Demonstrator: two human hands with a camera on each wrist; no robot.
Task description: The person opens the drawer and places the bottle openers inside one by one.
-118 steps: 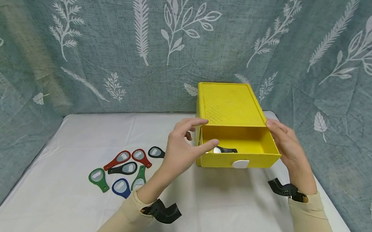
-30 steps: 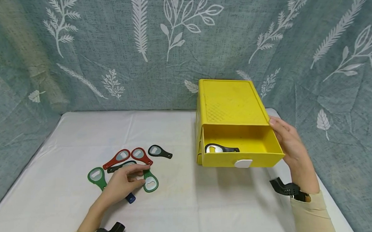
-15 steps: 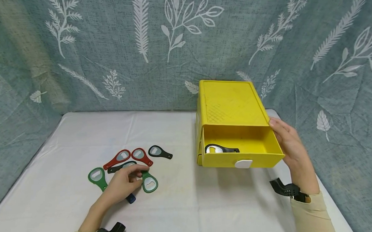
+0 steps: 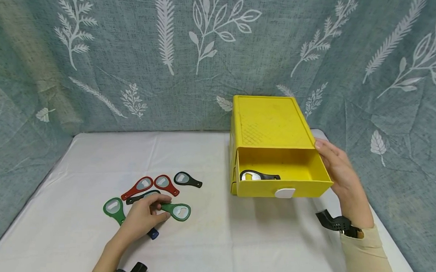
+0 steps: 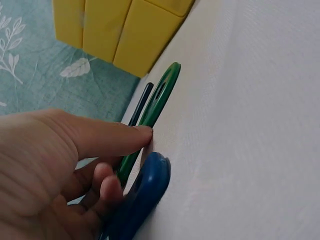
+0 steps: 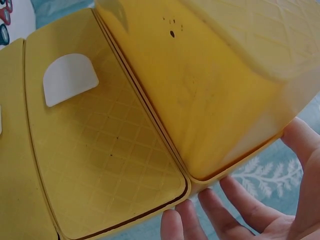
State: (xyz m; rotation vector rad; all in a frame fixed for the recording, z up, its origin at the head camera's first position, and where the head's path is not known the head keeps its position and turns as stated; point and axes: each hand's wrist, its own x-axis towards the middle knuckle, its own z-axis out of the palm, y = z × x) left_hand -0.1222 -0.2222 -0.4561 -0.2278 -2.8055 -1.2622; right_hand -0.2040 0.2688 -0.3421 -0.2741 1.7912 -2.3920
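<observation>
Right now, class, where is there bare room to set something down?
Bare: cloth between the loose openers and the yellow drawer unit; also in front of the unit, left of the right sleeve. Crowded: around the left hand, pinching a green opener beside others.

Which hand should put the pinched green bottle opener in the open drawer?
Left, probably: the left hand pinches the green bottle opener, while the right hand is farther off, touching the yellow drawer cabinet.
</observation>
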